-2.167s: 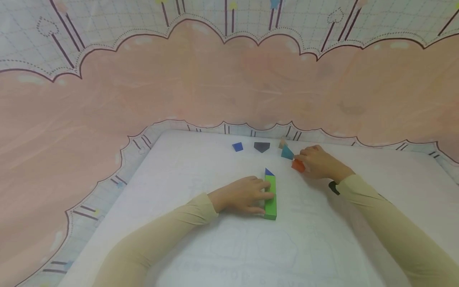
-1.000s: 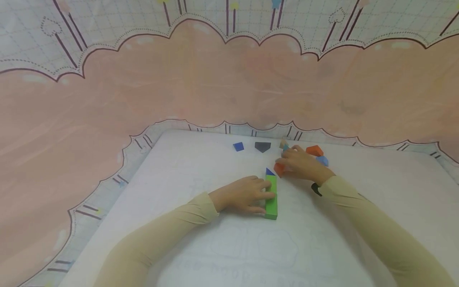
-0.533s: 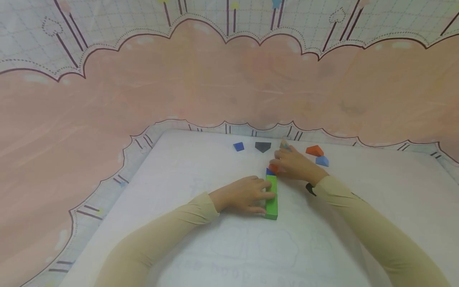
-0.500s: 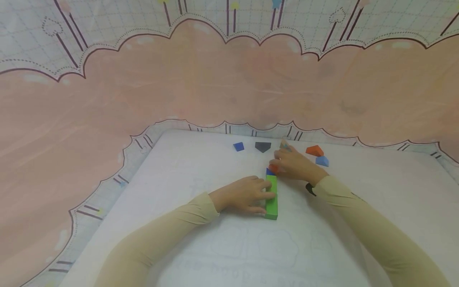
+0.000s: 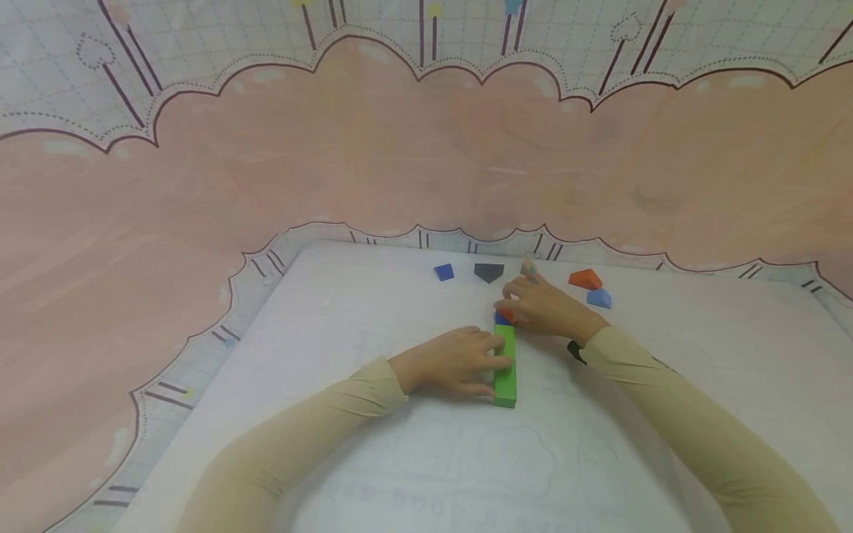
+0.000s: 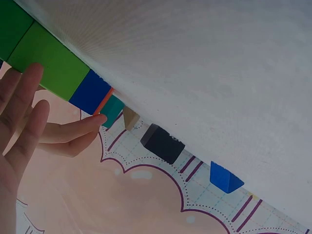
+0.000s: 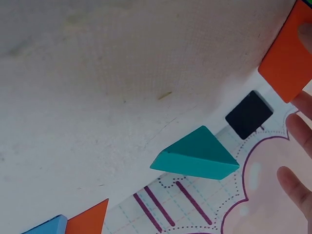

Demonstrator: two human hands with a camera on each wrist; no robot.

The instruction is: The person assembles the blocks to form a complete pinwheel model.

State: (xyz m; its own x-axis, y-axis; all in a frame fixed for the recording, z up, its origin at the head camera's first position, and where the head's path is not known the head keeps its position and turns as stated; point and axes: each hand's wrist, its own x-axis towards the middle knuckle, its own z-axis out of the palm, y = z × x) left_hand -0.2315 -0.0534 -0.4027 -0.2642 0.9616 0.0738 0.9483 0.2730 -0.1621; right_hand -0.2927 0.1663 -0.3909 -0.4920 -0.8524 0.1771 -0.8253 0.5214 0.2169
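Orange block point(image 7: 286, 56), pinched in the right hand point(image 5: 552, 307), closes that earlier gap and meets the blue block point(image 6: 90, 92) beyond the green blocks point(image 5: 504, 389), seemingly a matching fit; the left hand point(image 5: 449, 361) rests there, fingers apart.

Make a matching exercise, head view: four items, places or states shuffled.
1. left hand
2. right hand
3. dark block
4. light blue block

A. in front of the rightmost orange block
B. fingers on the green blocks
C. between the leftmost blue block and tan block
D. pinching an orange block

Pairs: 1-B, 2-D, 3-C, 4-A
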